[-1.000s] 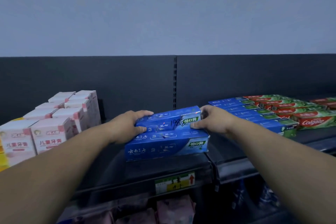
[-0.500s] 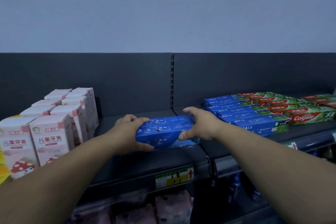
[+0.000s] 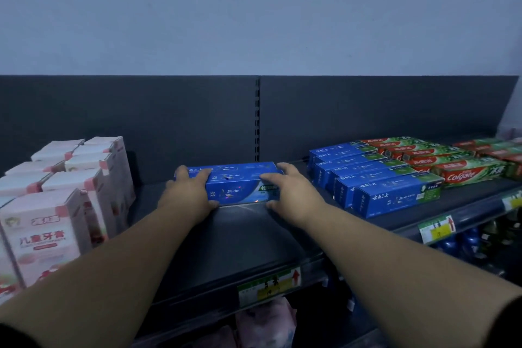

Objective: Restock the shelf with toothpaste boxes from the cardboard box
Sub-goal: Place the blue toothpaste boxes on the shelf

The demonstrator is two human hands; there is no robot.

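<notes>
so the blue toothpaste boxes (image 3: 234,186) sit bunched together flat, long side facing out, far back mid-shelf (image 3: 243,240), just left of a matching blue row (image 3: 395,195)

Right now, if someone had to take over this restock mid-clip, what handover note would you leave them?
The left grip holds the left end of the blue toothpaste stack, fingers over the top; the right grip holds the right end the same way.
The stack sits deep on the shelf, between the pink boxes and the blue row.
Done: this stack looks set down on the shelf.
Left: let go, probably straighten it, then fetch more. The cardboard box is out of view.
</notes>
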